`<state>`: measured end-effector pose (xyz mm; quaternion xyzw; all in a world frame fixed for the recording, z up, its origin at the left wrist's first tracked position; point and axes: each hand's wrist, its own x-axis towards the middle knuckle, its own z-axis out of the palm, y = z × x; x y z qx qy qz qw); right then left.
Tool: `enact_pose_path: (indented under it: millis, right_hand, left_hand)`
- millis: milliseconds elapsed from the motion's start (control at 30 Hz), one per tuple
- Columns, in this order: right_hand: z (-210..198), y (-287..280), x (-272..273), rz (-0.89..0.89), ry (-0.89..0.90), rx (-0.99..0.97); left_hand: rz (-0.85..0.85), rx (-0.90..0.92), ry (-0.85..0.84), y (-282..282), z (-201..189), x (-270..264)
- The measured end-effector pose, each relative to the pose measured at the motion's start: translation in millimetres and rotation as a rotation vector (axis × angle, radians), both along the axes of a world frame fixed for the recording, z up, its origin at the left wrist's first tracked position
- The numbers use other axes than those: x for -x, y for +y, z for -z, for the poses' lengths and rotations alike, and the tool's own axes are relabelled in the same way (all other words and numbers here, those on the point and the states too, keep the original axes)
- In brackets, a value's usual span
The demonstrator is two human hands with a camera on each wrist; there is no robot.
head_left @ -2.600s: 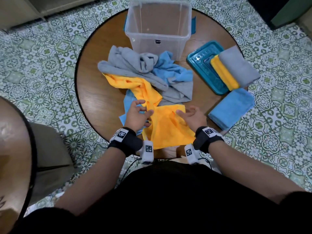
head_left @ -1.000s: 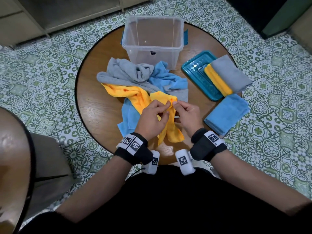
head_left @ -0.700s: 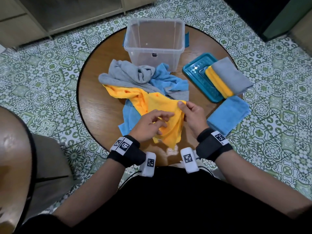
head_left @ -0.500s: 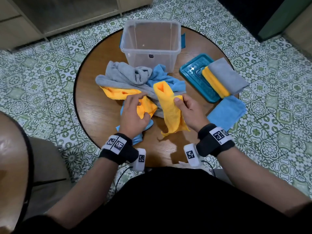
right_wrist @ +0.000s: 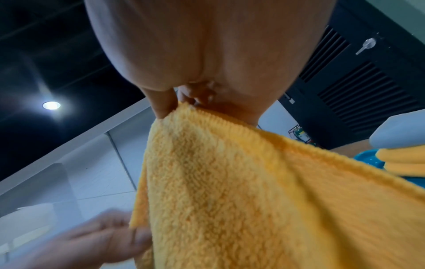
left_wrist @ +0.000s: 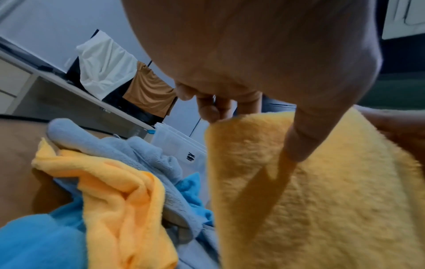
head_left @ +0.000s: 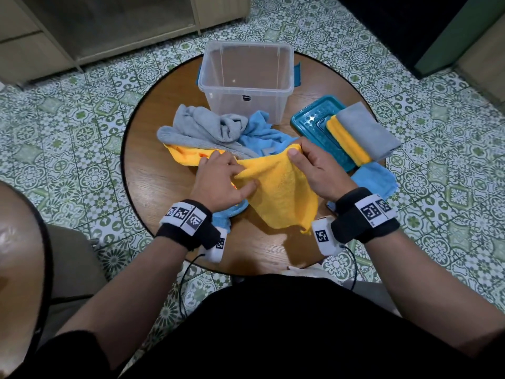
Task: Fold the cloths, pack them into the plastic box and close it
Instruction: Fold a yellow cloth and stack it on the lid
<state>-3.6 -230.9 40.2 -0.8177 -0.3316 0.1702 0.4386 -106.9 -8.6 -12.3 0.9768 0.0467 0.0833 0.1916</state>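
A yellow cloth [head_left: 281, 190] hangs stretched above the round wooden table [head_left: 153, 187], held by both hands. My right hand [head_left: 314, 165] pinches its upper right corner [right_wrist: 181, 111]. My left hand [head_left: 224, 179] grips the upper left edge [left_wrist: 220, 123], fingers curled over it. Behind lies a loose heap: a grey cloth [head_left: 202, 129], a blue cloth [head_left: 262, 129] and another yellow cloth [head_left: 183, 157]. The clear plastic box [head_left: 246, 77] stands open and empty at the back. Its teal lid [head_left: 308, 124] lies to the right.
Folded yellow [head_left: 347, 146] and grey [head_left: 366, 132] cloths rest on the lid, and a folded blue cloth [head_left: 374, 179] lies at the table's right edge. Another blue cloth [head_left: 229, 214] lies under my left wrist. Green patterned floor tiles [head_left: 82, 127] surround the table.
The yellow cloth, bunched and raised in my right hand half a second ago, is now spread between both hands. My left hand moved from the heap to the cloth's left edge.
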Motion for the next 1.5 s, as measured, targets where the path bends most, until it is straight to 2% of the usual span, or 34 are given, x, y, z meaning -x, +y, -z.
enact_pose_path:
  millis: [100,233,300,367,433,500,567,667,733,800,833,867,933,967,1033,1100,1167,1233,1267,1333,1400,1433,1500]
  right_hand:
    - [5,-13,-13,0.068,-0.039,0.073]
    - [20,-17,-20,0.194,-0.017,0.032]
    - [24,-15,-21,0.240,0.029,-0.019]
    - [26,-10,-19,0.288,0.069,-0.056]
    - [28,-2,-16,0.385,0.122,-0.110]
    - [31,6,-10,0.507,0.219,-0.132]
    - [31,15,-2,0.610,0.322,-0.162]
    - [33,21,3,0.623,0.344,-0.203]
    - [32,24,5,0.612,0.351,-0.233]
    - [32,26,6,0.587,0.398,-0.263]
    - [34,26,6,0.575,0.407,-0.278]
    - [37,26,3,0.564,0.448,-0.287]
    - [49,18,0,0.523,0.684,-0.290]
    - [60,11,0,0.474,0.818,-0.239]
    - [79,-1,7,0.302,0.976,0.020]
    - [93,-8,15,0.208,0.943,0.196]
    - [103,-12,20,0.317,0.982,0.067]
    - [106,-15,27,0.426,1.118,-0.119]
    - [108,-16,31,0.430,1.153,-0.107]
    - [123,-22,45,0.345,1.079,0.125]
    - [154,-32,56,0.290,0.867,0.430]
    - [177,-41,60,0.304,0.800,0.519]
    - [228,-57,61,0.307,0.732,0.562]
  left_hand:
    - [-0.059,-0.049,0.011,14,0,4]
    - [-0.077,-0.049,-0.142,15,-11,4]
    - [-0.063,0.051,-0.236,16,-12,3]
    - [-0.047,0.329,-0.255,17,-18,4]
    - [-0.040,0.629,-0.167,11,-29,4]
    - [-0.031,0.843,-0.096,5,-39,4]
    - [-0.038,1.054,-0.135,3,-48,3]
    - [-0.160,1.404,-0.168,-1,-44,1]
    - [-0.278,1.544,0.023,-12,-29,6]
    - [-0.328,1.551,0.265,-21,-3,15]
    - [-0.336,1.529,0.334,-23,11,20]
    - [-0.346,1.519,0.357,-22,22,23]
    - [-0.385,1.547,0.325,-19,34,27]
    - [-0.409,1.559,0.308,-17,38,28]
    - [-0.453,1.546,0.334,-14,45,30]
    - [-0.498,1.525,0.405,-13,55,35]
    - [-0.534,1.554,0.430,-13,64,42]
    - [-0.559,1.590,0.394,-17,71,47]
    - [-0.568,1.593,0.373,-20,75,49]
    - [-0.558,1.558,0.402,-24,90,56]
    - [-0.523,1.363,0.585,-26,109,67]
    - [-0.484,1.241,0.692,-27,119,73]
    - [-0.431,1.085,0.813,-27,137,86]
